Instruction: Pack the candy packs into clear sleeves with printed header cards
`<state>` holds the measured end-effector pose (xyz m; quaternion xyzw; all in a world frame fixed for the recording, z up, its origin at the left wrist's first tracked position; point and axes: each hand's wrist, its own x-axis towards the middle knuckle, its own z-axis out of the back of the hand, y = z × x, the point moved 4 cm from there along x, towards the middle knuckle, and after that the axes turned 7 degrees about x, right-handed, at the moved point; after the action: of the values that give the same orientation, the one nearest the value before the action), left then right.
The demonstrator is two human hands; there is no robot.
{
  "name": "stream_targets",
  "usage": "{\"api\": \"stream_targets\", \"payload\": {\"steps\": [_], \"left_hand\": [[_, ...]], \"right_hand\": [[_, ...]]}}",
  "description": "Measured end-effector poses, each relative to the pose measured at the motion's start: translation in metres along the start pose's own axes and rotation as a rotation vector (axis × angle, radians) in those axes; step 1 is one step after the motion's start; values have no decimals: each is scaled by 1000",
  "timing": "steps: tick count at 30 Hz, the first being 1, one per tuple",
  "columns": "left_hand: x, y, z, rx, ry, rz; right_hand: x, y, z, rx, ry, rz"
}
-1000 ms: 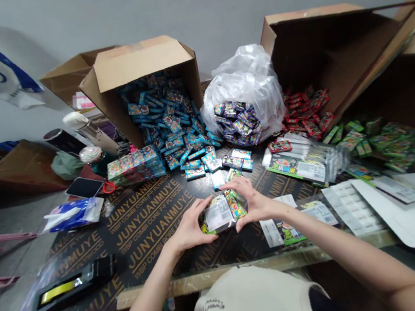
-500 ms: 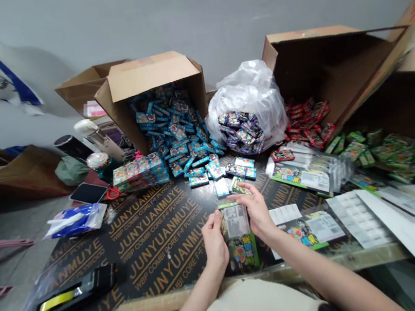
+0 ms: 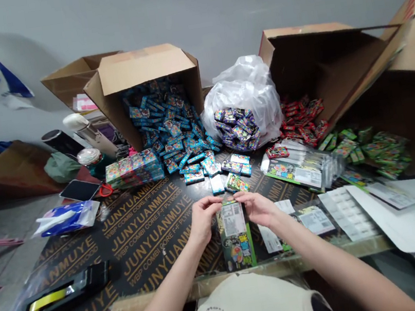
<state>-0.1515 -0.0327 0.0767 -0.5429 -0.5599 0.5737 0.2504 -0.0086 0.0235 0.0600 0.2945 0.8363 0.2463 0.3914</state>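
My left hand [image 3: 202, 218] and my right hand [image 3: 256, 208] both pinch the top edge of a clear plastic packet [image 3: 235, 234] with a green printed card and a white label inside. The packet lies upright-long on the black plywood tabletop [image 3: 144, 227], near the front edge. Just beyond my hands lie a few small loose colourful boxes [image 3: 235, 182].
A tipped carton spills blue boxes [image 3: 171, 124]; a plastic bag [image 3: 242, 103] holds purple boxes. Red boxes [image 3: 301, 118] and green boxes [image 3: 370, 149] lie right. Clear packets [image 3: 303, 167] are stacked right of my hands. A black tape dispenser [image 3: 62, 294] sits front left.
One second ago my hands held the packet crosswise, cupping it. It has since been turned lengthwise and laid down; both hands now pinch its top end.
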Motion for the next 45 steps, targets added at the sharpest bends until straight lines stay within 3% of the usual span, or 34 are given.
{"api": "stream_targets", "payload": {"steps": [3, 6, 10, 15, 17, 21, 24, 26, 31, 34, 42, 45], "left_hand": [[2, -11, 1, 213, 43, -119], [9, -15, 5, 303, 73, -85], [15, -17, 6, 351, 125, -7], [14, -27, 0, 430, 130, -65], [11, -31, -1, 523, 142, -156], [-3, -39, -4, 877, 187, -531], [-10, -40, -6, 977, 243, -660], [-11, -41, -8, 991, 281, -658], [-6, -41, -15, 1054, 377, -589], [-3, -37, -15, 1066, 372, -565], [-6, -30, -18, 934, 188, -554], [-8, -30, -17, 898, 125, -561]], "right_hand": [[-7, 7, 3, -135, 15, 152], [-13, 13, 5, -255, -33, 304], [-12, 19, 3, -380, -55, 343], [-11, 27, 0, -480, -31, 403], [-12, 27, 0, -489, -22, 424], [-20, 28, -3, -549, 63, 484], [-27, 32, -1, -684, 167, 567], [-28, 38, 11, -793, 170, 627], [-13, 41, 66, -1359, -98, 712], [-3, 27, 86, -1506, -82, 673], [-9, -5, 87, -1555, 4, 745], [-12, -5, 85, -1508, 24, 748]]}}
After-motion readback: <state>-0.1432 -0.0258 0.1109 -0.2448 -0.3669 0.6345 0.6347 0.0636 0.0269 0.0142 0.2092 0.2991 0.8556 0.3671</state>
